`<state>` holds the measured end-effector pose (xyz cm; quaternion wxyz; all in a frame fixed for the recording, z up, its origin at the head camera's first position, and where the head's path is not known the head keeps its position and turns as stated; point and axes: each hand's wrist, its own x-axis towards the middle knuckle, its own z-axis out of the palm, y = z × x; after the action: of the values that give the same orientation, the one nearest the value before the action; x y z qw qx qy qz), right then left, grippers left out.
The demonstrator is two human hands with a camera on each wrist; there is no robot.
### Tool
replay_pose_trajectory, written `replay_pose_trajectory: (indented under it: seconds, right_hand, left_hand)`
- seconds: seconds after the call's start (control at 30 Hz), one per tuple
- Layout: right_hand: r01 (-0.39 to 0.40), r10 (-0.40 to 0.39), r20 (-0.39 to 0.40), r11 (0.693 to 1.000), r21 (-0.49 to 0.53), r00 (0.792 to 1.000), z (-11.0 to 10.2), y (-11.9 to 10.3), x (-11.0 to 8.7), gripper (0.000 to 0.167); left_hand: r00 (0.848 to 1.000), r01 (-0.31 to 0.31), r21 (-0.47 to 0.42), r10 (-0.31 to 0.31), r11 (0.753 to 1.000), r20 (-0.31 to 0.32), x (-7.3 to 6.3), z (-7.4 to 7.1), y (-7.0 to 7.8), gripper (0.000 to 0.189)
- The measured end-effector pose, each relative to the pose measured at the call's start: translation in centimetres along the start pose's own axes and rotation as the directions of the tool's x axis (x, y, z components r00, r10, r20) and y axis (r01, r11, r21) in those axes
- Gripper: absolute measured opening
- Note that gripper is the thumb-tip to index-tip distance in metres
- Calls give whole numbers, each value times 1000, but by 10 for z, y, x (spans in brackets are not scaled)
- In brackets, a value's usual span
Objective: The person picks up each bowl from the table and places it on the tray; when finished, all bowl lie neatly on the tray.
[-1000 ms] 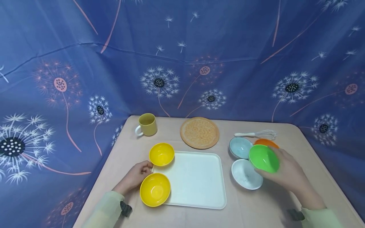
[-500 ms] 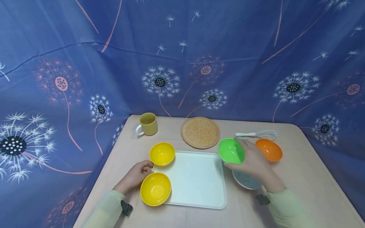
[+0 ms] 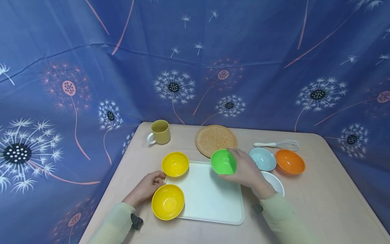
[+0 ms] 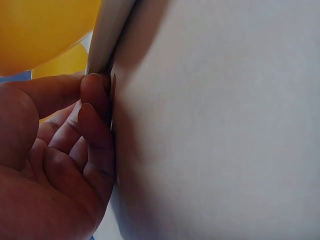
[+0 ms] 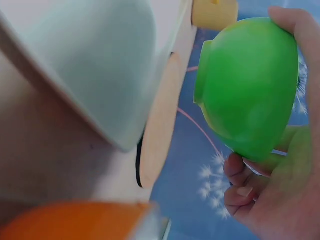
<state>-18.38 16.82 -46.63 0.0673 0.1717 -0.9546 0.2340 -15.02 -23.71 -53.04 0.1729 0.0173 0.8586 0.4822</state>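
My right hand [image 3: 246, 168] grips a green bowl [image 3: 223, 162] by its rim, thumb on one side and fingers on the other. The bowl hangs above the back right part of a white tray [image 3: 210, 203]; in the right wrist view the green bowl [image 5: 250, 85] is clear of the tray. Between two yellow bowls, my left hand [image 3: 148, 187] pinches the tray's left edge with curled fingers, seen close in the left wrist view [image 4: 65, 145]. One yellow bowl [image 3: 175, 164] sits at the tray's back left corner, the other yellow bowl [image 3: 168, 202] at its front left.
Right of the tray stand a light blue bowl [image 3: 262, 159], an orange bowl [image 3: 290, 162] and a white bowl [image 3: 275, 183], partly hidden by my right arm. Behind them lies a whisk [image 3: 275, 144]. A round pizza-like board [image 3: 214, 139] and a mug [image 3: 160, 132] are at the back.
My right hand has carried the green bowl leftward from above the other bowls to over the tray, uncovering the orange and light blue bowls. The left hand has stayed at the tray's edge.
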Motion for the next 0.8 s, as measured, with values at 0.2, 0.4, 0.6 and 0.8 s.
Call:
replay_pose_trajectory:
  seconds: [0.2, 0.4, 0.6, 0.8]
  right_hand:
    - [30, -30, 13, 1000, -7, 999, 21, -6, 11, 112]
    - [51, -53, 40, 997, 58, 998, 38, -15, 19, 113]
    - [51, -57, 79, 996, 78, 995, 52, -23, 25, 116]
    - [37, -46, 105, 996, 83, 993, 63, -29, 28, 117]
  left_hand:
    - [1000, 0, 8, 0, 1000, -2, -3, -1, 0, 20]
    - [1000, 10, 13, -10, 1000, -3, -2, -2, -1, 21]
    - [1000, 10, 29, -9, 1000, -20, 4, 1, -1, 21]
    - [999, 8, 32, -7, 999, -33, 4, 3, 1, 22]
